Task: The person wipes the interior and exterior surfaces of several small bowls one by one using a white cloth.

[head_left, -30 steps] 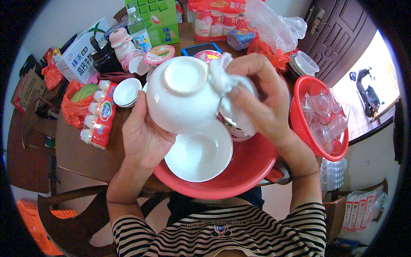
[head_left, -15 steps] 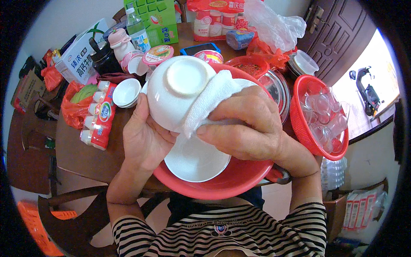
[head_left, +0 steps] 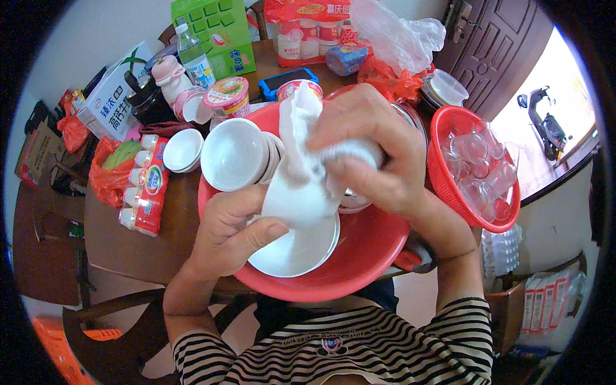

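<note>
My left hand (head_left: pixel 232 230) grips a white bowl (head_left: pixel 296 204) by its lower left edge, thumb toward me. The bowl is tilted above a red basin (head_left: pixel 369 256). In my right hand (head_left: pixel 382 147) a white cloth (head_left: pixel 296 128) is bunched and pressed against the bowl's far side; motion smears this hand a little. Below the held bowl, larger white bowls (head_left: pixel 289 255) lie nested in the basin. Small white bowls (head_left: pixel 232 155) are stacked on their side toward its far left.
A red basket (head_left: pixel 439 183) of clear glasses (head_left: pixel 478 154) stands at the right. Two small bowls (head_left: pixel 183 149) and a pack of little bottles (head_left: pixel 153 186) sit left of the basin. Farther back are a blue-edged phone (head_left: pixel 290 81), instant-noodle tubs (head_left: pixel 228 96) and a green box (head_left: pixel 221 38).
The held bowl has turned from base-up to tilted, lower and nearer me. My left thumb has moved to its near side. The cloth has risen with my right hand, uncovering the stacked small bowls.
</note>
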A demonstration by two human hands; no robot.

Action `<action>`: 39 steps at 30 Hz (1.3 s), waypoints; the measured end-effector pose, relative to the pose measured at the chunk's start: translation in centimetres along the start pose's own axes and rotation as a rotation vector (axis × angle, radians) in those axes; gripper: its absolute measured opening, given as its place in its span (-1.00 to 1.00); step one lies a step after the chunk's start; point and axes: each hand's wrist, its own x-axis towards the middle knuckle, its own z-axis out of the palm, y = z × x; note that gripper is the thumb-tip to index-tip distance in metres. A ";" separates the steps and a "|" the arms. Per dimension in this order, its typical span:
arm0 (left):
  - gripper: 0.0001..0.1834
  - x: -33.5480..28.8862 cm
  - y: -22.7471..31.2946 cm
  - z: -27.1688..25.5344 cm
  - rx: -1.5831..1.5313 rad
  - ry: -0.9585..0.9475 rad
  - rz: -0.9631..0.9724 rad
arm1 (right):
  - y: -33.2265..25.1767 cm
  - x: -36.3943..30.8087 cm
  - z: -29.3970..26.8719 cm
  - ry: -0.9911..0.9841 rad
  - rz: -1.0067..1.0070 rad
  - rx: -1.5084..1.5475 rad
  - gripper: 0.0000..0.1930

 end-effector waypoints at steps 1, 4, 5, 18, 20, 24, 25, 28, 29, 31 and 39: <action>-0.68 0.1 0.1 -0.2 0.041 0.006 -0.003 | -0.8 0.2 0.3 0.005 -0.032 -0.043 -0.80; -0.71 -0.1 -0.1 0.2 0.062 0.084 0.011 | -1.6 -0.3 1.2 -0.061 -0.257 -0.206 -0.80; -0.71 -0.2 -0.2 0.4 0.052 0.120 0.019 | -1.6 -0.2 1.3 -0.041 -0.233 -0.216 -0.79; -0.70 0.1 0.2 0.5 0.144 0.054 0.048 | -0.7 0.1 0.2 0.046 -0.045 -0.186 -0.76; -0.70 0.0 0.2 0.4 0.143 0.047 0.013 | -1.7 -0.2 1.0 0.041 -0.110 -0.227 -0.74; -0.70 0.0 0.0 0.3 0.148 0.069 0.033 | -2.1 -0.5 1.8 0.013 -0.255 -0.313 -0.72; -0.69 0.0 -0.1 0.3 0.143 0.064 0.043 | -1.9 -0.4 1.6 0.015 -0.225 -0.293 -0.73; -0.69 0.1 0.0 0.3 0.154 0.049 0.060 | -1.6 -0.3 1.1 0.083 0.001 -0.175 -0.76; -0.69 0.2 0.0 0.3 0.162 0.044 0.064 | -1.2 -0.3 1.0 0.133 0.110 -0.091 -0.78; -0.68 0.2 0.2 0.3 0.171 0.059 0.077 | -0.9 -0.3 1.1 0.193 0.305 0.057 -0.80; -0.73 0.0 -0.2 0.0 0.134 0.090 0.064 | -2.5 -0.6 2.0 0.026 -0.184 -0.359 -0.75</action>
